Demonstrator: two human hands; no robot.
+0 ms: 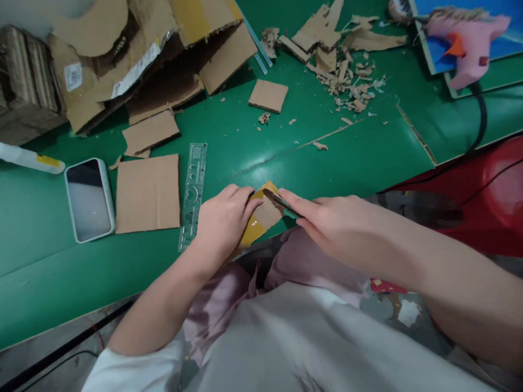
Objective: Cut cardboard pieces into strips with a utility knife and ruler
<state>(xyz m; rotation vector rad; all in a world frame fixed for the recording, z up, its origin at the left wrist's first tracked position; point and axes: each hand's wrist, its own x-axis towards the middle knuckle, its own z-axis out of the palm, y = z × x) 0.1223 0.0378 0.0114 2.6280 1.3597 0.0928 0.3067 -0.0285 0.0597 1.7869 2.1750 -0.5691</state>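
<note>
At the table's front edge lies a piece of cardboard (269,213) with shiny yellow tape along one side. My left hand (224,218) grips its left side, the thumb pressed on top and the other fingers partly hidden. In my right hand (327,218) is a utility knife (288,207), fingers closed round its dark handle and the forefinger stretched toward the tip. The blade rests on or just over the taped far corner; I cannot tell how deep it goes. Left of my left hand, a clear plastic ruler (193,190) lies beside a square cardboard piece (147,193).
A phone (90,200) and a white tube with a yellow band (32,158) lie at left. Torn cardboard boxes (163,65) fill the back left. Cardboard scraps (343,71) and a small square piece (268,96) lie farther back. A pink glue gun (469,43) stands back right, its cord hanging down.
</note>
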